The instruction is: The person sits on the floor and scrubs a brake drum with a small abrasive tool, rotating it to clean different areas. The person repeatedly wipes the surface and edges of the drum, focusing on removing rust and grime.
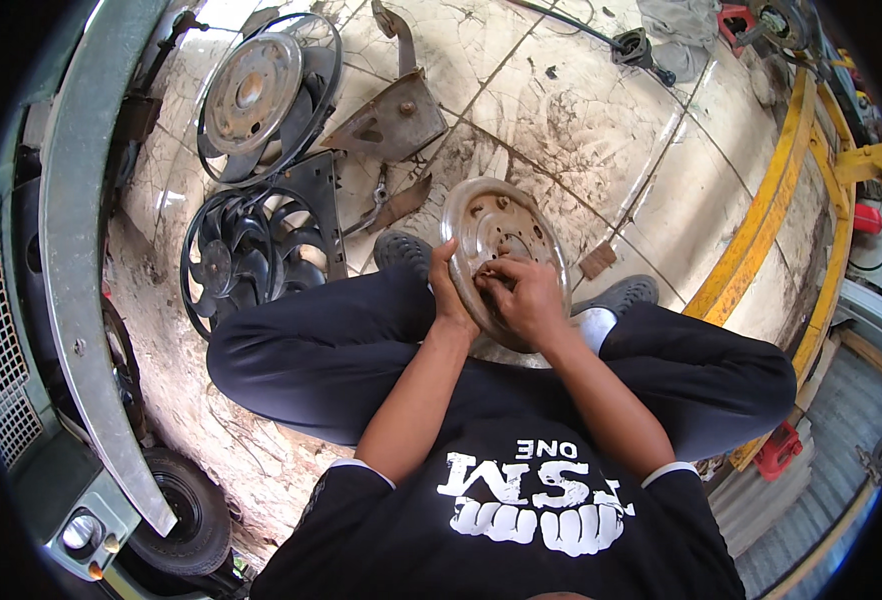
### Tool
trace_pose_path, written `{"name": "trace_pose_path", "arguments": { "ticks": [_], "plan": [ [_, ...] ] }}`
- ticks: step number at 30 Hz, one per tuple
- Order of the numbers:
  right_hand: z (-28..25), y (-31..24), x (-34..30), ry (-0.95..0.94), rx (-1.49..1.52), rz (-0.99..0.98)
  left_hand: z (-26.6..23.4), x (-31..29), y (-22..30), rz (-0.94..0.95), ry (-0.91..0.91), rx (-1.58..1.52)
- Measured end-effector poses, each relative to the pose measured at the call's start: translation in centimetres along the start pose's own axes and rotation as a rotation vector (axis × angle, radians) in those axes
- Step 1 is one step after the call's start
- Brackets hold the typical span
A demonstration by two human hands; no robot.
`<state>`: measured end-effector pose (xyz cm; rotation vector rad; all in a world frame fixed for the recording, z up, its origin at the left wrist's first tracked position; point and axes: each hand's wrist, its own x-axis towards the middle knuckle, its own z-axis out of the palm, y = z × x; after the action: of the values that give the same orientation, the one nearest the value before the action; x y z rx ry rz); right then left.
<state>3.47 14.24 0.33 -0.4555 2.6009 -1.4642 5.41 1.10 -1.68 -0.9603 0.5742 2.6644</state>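
Between my bent knees a round, worn metal brake backing plate [501, 215] with a raised rim and several holes is tilted up. My left hand [449, 288] grips its left rim, with the thumb along the near side. On the plate's lower face my right hand [526, 298] is closed, its thumb and fingertips pinched together near the holes. Whatever lies in that pinch is too small and hidden to make out. The plate's lower edge is partly behind my right hand.
A similar round plate [253, 92] rests on a black fan shroud at far left, above black fans [226, 265]. Nearby lie a rusty bracket [391, 120] and a small brown block [597, 260]. A grey bumper [71, 250] runs along the left, a yellow metal frame [761, 235] along the right.
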Motion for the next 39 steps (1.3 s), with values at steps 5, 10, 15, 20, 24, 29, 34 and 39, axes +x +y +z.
{"name": "trace_pose_path", "arguments": {
  "ticks": [5, 10, 15, 20, 24, 29, 34, 39],
  "plan": [
    [0.7, 0.2, 2.2, -0.058, 0.086, 0.233, 0.8, -0.4, 0.0, -0.046, 0.136, -0.081],
    [-0.2, -1.1, -0.2, -0.124, 0.098, 0.222, -0.7, 0.3, 0.3, -0.040, 0.017, -0.018],
    [0.5, 0.2, 2.5, -0.174, 0.190, 0.460, -0.5, 0.7, 0.7, -0.090, 0.229, -0.028],
    [0.2, 0.3, 0.8, -0.217, 0.140, 0.483, 0.3, 0.5, 0.1, -0.051, 0.140, -0.005],
    [0.2, 0.4, 2.6, -0.197, 0.154, 0.491, -0.1, 0.7, 0.3, -0.085, 0.238, -0.045],
    [-0.3, -0.5, 0.0, -0.294, 0.246, 0.572, -1.4, 1.3, 0.7, -0.057, 0.075, 0.011],
    [1.1, 1.1, 1.2, -0.091, 0.302, 0.494, 0.4, 2.3, 1.4, -0.102, 0.190, 0.017],
    [-1.4, 1.1, 0.9, -0.148, 0.305, 0.461, 3.1, 1.9, 1.2, -0.131, 0.179, 0.034]
  ]
}}
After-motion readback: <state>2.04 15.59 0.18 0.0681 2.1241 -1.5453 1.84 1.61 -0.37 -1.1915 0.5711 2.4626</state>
